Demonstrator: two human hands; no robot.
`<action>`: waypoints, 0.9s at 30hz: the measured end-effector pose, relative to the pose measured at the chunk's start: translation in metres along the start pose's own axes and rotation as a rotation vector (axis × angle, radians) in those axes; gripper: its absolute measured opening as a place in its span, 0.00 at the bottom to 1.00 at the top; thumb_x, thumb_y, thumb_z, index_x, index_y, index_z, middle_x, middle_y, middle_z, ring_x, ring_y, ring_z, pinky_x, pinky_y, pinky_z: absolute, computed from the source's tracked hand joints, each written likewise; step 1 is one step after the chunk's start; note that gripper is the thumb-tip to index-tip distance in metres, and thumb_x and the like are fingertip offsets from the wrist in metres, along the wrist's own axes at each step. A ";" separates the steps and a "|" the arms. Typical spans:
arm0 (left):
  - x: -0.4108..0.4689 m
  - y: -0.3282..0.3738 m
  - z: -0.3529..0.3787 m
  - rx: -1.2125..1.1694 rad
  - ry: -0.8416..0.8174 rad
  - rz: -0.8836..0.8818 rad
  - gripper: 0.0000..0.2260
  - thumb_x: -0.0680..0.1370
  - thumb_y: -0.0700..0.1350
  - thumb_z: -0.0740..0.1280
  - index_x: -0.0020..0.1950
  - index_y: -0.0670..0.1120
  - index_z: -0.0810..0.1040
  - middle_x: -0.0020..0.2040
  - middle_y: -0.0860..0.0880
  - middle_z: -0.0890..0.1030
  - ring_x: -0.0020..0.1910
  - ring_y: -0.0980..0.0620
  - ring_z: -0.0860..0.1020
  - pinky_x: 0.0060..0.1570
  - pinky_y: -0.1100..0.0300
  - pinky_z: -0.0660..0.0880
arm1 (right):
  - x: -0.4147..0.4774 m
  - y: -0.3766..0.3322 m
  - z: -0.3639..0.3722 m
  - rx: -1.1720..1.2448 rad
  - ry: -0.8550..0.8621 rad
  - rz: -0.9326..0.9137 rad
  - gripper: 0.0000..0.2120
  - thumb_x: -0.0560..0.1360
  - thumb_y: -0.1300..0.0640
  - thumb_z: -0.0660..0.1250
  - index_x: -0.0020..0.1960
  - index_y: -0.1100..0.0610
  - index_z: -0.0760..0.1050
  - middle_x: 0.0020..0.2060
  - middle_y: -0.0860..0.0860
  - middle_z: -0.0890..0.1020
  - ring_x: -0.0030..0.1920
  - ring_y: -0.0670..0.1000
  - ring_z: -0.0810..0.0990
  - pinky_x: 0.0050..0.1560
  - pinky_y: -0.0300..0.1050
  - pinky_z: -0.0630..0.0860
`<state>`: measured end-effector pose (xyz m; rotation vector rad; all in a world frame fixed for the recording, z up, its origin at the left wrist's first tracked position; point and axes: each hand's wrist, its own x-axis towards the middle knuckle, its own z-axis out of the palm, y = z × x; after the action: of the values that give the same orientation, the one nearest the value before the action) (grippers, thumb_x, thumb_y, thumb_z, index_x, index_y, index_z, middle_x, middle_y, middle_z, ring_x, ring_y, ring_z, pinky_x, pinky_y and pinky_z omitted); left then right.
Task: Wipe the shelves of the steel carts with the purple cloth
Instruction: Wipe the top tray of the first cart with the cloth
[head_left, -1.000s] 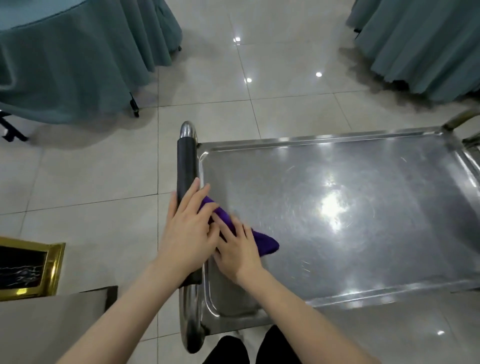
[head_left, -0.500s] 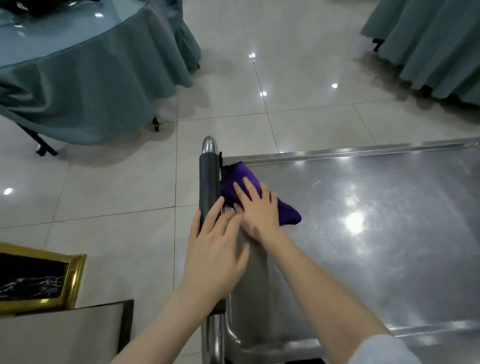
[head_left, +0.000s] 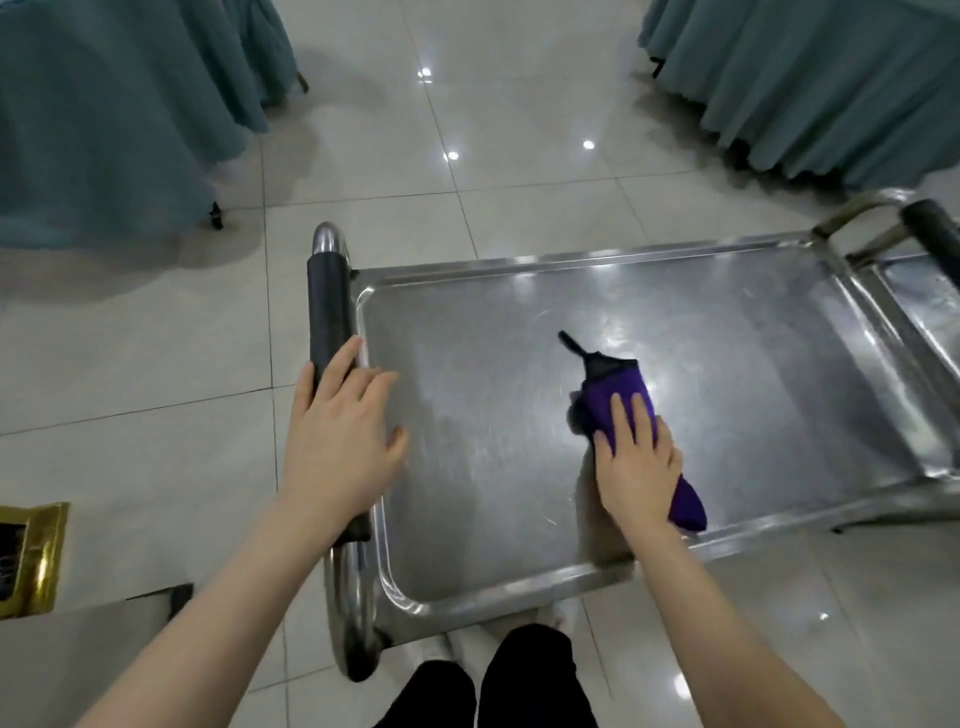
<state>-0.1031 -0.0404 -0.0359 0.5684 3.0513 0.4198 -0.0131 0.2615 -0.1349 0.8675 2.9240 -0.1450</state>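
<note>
While my right hand (head_left: 639, 467) presses purple cloth (head_left: 615, 397) flat-fingered on shelf (head_left: 467, 374), left hand (head_left: 337, 441) rests open on handle (head_left: 327, 312); wiping underway, next probably sweep rightward.

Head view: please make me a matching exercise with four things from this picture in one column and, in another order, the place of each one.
Things
1. soft purple cloth
2. left hand
3. black cylindrical grip
4. gold-framed panel

Places
A. on the pale tiled floor, at the picture's left edge
B. flat under the right hand, on the shiny steel cart shelf
C. resting on the black grip
D. round the cart's steel tube handle

Pairs: 1-B, 2-C, 3-D, 4-A
</note>
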 end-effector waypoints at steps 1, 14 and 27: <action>0.000 0.000 0.001 0.002 0.009 0.000 0.21 0.71 0.49 0.69 0.64 0.47 0.75 0.64 0.49 0.77 0.77 0.50 0.56 0.74 0.43 0.52 | 0.009 -0.004 -0.002 0.035 -0.020 0.129 0.27 0.82 0.45 0.54 0.79 0.47 0.54 0.79 0.50 0.55 0.76 0.61 0.56 0.70 0.60 0.58; -0.002 0.001 -0.004 0.012 0.009 0.016 0.19 0.74 0.47 0.69 0.64 0.46 0.76 0.64 0.47 0.77 0.77 0.49 0.56 0.74 0.44 0.49 | -0.120 -0.039 0.024 0.086 -0.034 -0.605 0.28 0.77 0.44 0.60 0.76 0.43 0.61 0.77 0.46 0.61 0.72 0.57 0.66 0.67 0.56 0.69; -0.084 0.108 0.040 -0.079 -0.151 0.073 0.20 0.75 0.44 0.68 0.67 0.45 0.74 0.65 0.45 0.76 0.65 0.43 0.72 0.65 0.47 0.68 | -0.090 0.038 0.004 0.048 -0.038 -0.302 0.28 0.78 0.44 0.59 0.77 0.46 0.60 0.77 0.51 0.61 0.72 0.63 0.64 0.66 0.60 0.66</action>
<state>0.0159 0.0368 -0.0492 0.6756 2.8637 0.4739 0.0835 0.2440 -0.1315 0.4169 3.0069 -0.2490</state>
